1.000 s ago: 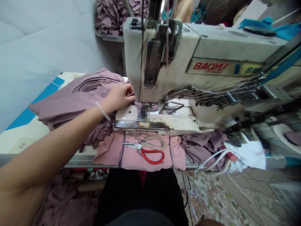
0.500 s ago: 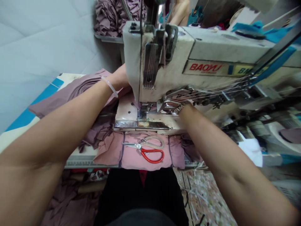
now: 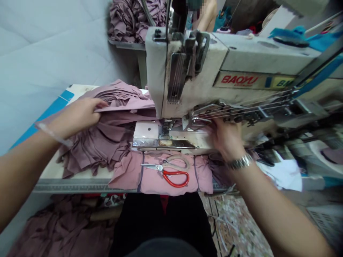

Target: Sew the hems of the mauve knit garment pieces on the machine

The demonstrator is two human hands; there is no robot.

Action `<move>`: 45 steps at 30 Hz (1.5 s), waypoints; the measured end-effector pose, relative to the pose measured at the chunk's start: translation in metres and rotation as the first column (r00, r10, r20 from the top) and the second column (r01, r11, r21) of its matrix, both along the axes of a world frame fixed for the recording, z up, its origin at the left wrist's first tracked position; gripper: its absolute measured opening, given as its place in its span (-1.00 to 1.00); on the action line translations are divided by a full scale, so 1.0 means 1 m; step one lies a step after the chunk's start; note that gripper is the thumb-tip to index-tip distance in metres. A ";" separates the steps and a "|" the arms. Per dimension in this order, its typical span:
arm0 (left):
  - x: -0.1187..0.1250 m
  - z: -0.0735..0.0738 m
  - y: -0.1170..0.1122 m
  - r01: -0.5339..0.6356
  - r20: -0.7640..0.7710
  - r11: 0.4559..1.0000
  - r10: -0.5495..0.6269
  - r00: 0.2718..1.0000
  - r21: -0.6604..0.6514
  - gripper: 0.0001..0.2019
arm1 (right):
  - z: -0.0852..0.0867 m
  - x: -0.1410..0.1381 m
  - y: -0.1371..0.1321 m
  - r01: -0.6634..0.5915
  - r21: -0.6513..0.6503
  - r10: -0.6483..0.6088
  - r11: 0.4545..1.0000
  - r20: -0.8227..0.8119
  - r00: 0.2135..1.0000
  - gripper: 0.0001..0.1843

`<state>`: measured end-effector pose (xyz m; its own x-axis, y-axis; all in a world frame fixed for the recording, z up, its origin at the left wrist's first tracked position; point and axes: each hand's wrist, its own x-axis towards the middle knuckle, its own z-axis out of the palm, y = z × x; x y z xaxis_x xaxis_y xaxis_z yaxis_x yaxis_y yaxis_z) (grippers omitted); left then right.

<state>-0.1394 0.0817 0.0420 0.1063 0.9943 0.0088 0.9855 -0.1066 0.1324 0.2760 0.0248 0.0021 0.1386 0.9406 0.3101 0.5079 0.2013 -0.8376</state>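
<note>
My left hand [image 3: 86, 113] pinches the edge of a mauve fabric piece [image 3: 125, 107], which stretches rightward behind the needle area of the sewing machine [image 3: 158, 71]. Under that hand, more mauve cloth [image 3: 107, 142] hangs in loose folds over the table's left part. To the right of the presser foot [image 3: 164, 132], my right hand [image 3: 227, 135] reaches in beneath the machine arm. Its fingertips are blurred and partly hidden by the metal thread guides [image 3: 202, 116], so their hold cannot be made out. Red-handled scissors [image 3: 175, 177] lie on a pink cloth pad [image 3: 158, 184] in front of the machine bed.
A heap of mauve fabric [image 3: 128, 21] sits on a stand at the back left. More cloth [image 3: 66, 228] is piled below the table. Threads run along the machine arm. A white cloth [image 3: 284, 173] lies at the right. Part of another person [image 3: 207, 16] shows behind.
My left hand has come out from behind the machine head, moving left with the fabric edge. My right hand has drawn back to the right, so its back and watch now show.
</note>
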 end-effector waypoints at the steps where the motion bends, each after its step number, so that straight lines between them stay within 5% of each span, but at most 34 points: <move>1: -0.007 0.001 -0.011 -0.077 0.083 0.995 0.081 0.993 -0.056 -0.55 | -0.001 0.002 -0.014 0.046 -0.003 -0.046 0.999 -0.067 0.997 -0.70; 3: -0.012 0.008 -0.032 -0.230 0.247 0.955 0.272 0.930 -0.187 -0.63 | -0.005 0.008 -0.042 0.038 -0.079 -0.056 0.996 -0.236 0.970 -0.70; 6: 0.003 0.026 -0.056 -0.453 0.301 0.855 0.515 0.803 -0.254 -0.43 | -0.011 0.009 -0.070 0.175 -0.042 -0.170 0.984 -0.543 0.822 -0.71; 7: 0.012 0.032 -0.061 -0.492 0.305 0.847 0.532 0.790 -0.201 -0.36 | -0.012 0.005 -0.073 0.262 0.035 -0.199 0.964 -0.557 0.806 -0.74; 9: 0.036 0.038 -0.068 -0.471 0.358 0.881 0.452 0.817 -0.038 -0.31 | -0.010 -0.010 -0.073 0.287 0.281 -0.174 0.916 -0.366 0.914 -0.85; 11: 0.064 0.033 -0.072 -0.210 0.429 0.977 0.174 0.886 0.037 -0.34 | -0.006 -0.029 -0.067 -0.080 0.467 0.014 0.881 0.143 0.990 -0.86; 12: 0.077 0.026 -0.073 0.007 0.452 0.999 -0.027 0.892 0.045 -0.38 | -0.004 -0.038 -0.063 -0.349 0.423 0.154 0.836 0.430 0.890 -0.81; 14: 0.099 0.005 -0.077 0.448 0.395 0.888 -0.450 0.801 0.101 -0.51 | -0.002 -0.046 -0.052 -0.644 0.233 0.260 0.728 0.776 0.575 -0.72; 16: 0.112 -0.019 -0.083 0.620 0.130 0.750 -0.655 0.744 0.231 -0.57 | -0.002 -0.043 -0.043 -0.687 0.141 0.195 0.713 0.901 0.388 -0.65; 19: 0.117 -0.046 -0.093 0.618 -0.207 0.669 -0.591 0.779 0.413 -0.58 | -0.004 -0.028 -0.034 -0.670 0.156 0.077 0.725 0.949 0.304 -0.60; 22: 0.116 -0.054 -0.102 0.620 -0.271 0.627 -0.567 0.778 0.471 -0.63 | -0.006 -0.022 -0.034 -0.703 0.220 0.033 0.676 0.944 0.327 -0.68; 25: 0.120 -0.050 -0.109 0.612 -0.245 0.649 -0.569 0.785 0.452 -0.64 | -0.007 -0.029 -0.037 -0.739 0.236 0.074 0.631 0.930 0.361 -0.70; 31: 0.129 -0.047 -0.115 0.548 -0.254 0.711 -0.487 0.836 0.441 -0.62 | -0.005 -0.040 -0.040 -0.564 0.181 0.040 0.806 0.934 0.356 -0.62; 36: 0.137 -0.049 -0.115 0.541 -0.239 0.730 -0.486 0.841 0.418 -0.60 | -0.016 -0.052 -0.046 -0.574 0.235 0.114 0.784 0.855 0.506 -0.58; 40: 0.142 -0.051 -0.116 0.516 -0.258 0.744 -0.447 0.857 0.425 -0.58 | -0.024 -0.060 -0.051 -0.516 0.244 0.207 0.821 0.716 0.667 -0.55; 45: 0.144 -0.051 -0.116 0.541 -0.246 0.724 -0.483 0.840 0.428 -0.61 | -0.021 -0.067 -0.054 -0.540 0.189 0.169 0.820 0.821 0.545 -0.52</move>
<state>0.0051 -0.0346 -0.0091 0.6274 0.6638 0.4071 0.7665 -0.6186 -0.1726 0.2092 -0.0294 -0.0193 -0.6312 0.6258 0.4582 0.7057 0.7085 0.0044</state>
